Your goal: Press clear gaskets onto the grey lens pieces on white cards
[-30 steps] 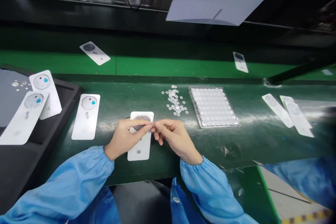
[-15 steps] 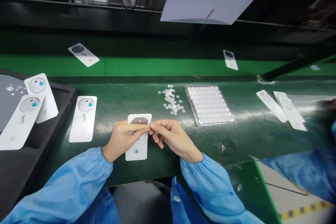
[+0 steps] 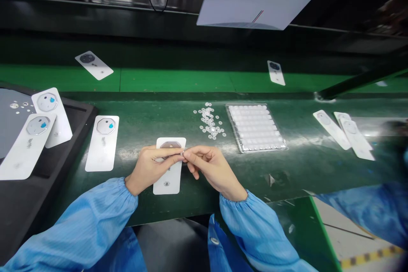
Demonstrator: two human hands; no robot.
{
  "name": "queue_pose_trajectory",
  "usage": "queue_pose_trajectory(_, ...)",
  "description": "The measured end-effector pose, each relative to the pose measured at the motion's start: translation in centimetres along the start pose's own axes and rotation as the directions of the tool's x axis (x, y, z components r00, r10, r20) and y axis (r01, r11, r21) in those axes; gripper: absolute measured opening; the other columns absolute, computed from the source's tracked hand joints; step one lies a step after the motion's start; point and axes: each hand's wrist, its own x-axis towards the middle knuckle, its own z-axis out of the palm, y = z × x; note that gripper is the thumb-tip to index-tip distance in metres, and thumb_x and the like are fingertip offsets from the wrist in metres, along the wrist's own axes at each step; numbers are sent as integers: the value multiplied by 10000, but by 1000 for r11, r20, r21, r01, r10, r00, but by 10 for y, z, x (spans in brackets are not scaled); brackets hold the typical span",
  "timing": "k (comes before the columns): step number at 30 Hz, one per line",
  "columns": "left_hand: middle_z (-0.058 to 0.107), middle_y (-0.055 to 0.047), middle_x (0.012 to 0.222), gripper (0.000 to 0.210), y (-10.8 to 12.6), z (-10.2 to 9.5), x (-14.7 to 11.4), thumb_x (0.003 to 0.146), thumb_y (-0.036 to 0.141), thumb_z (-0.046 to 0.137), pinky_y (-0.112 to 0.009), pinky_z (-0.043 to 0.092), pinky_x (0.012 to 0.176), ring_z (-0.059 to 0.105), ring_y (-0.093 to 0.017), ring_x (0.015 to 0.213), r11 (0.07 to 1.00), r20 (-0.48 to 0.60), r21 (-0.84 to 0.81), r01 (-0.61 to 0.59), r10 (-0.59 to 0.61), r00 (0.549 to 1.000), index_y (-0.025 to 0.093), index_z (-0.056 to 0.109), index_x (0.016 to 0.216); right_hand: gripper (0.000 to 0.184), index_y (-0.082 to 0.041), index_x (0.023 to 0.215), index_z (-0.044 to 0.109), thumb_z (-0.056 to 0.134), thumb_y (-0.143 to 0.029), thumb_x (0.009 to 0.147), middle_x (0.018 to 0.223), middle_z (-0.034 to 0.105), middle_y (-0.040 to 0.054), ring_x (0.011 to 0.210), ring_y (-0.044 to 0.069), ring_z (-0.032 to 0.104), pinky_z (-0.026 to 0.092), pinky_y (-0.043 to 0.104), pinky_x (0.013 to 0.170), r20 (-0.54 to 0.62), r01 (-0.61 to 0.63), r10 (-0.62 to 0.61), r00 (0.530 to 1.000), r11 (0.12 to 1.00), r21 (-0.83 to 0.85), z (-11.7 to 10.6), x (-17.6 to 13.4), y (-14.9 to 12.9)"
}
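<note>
Presently I am seeing the left hand (image 3: 149, 165) and right hand (image 3: 208, 165) pinching one tiny pale piece (image 3: 182, 153) (too small for identifying) over the white phone back panel (image 3: 167, 178); probably light and slippery, it is needing gentle edge holding.

Glare on glossy dark-green tabletop (image 3: 149, 114), both sides of white rounded-rectangular panel (image 3: 172, 176). Deep shadow far beyond panel. Blue fabric coworker sleeve (image 3: 376, 208), far right of panel, blurred.
</note>
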Motion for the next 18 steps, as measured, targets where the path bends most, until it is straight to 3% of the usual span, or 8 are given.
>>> queue_pose_trajectory(4,808,-39,1035,146,0,-1,-1,876,318,788,-344,589,870,763,-243,938,1000,23,6,23,-24,999,259,831,1002,335,-159,775,758,812,-485,827,554,636,3,430,93,524,429,224,411,-21,10,-11,1000,998,-67,0,0,-7)
queue_pose_trajectory(7,775,-61,1155,340,1,-1,-3,857,319,801,-343,566,926,737,-250,1014,998,18,3,57,-57,998,237,765,1185,332,-156,801,777,814,-486,818,549,644,12,432,102,540,458,232,417,-93,67,-82,992,986,-150,5,-1,-12)
queue_pose_trajectory(11,746,-63,1058,687,1,0,-6,880,269,750,-323,576,784,711,-211,844,980,35,-125,155,-152,988,250,463,1504,342,-155,812,791,801,-496,818,560,661,28,469,132,594,501,242,423,-166,144,-187,968,960,-241,14,-2,-10)
queue_pose_trajectory(18,721,-56,994,910,0,2,-8,906,255,710,-391,589,814,704,-235,841,964,64,-191,184,-175,982,274,178,1643,323,-150,808,790,783,-472,836,588,693,42,499,146,638,524,240,452,-189,175,-239,952,937,-304,20,2,-5)
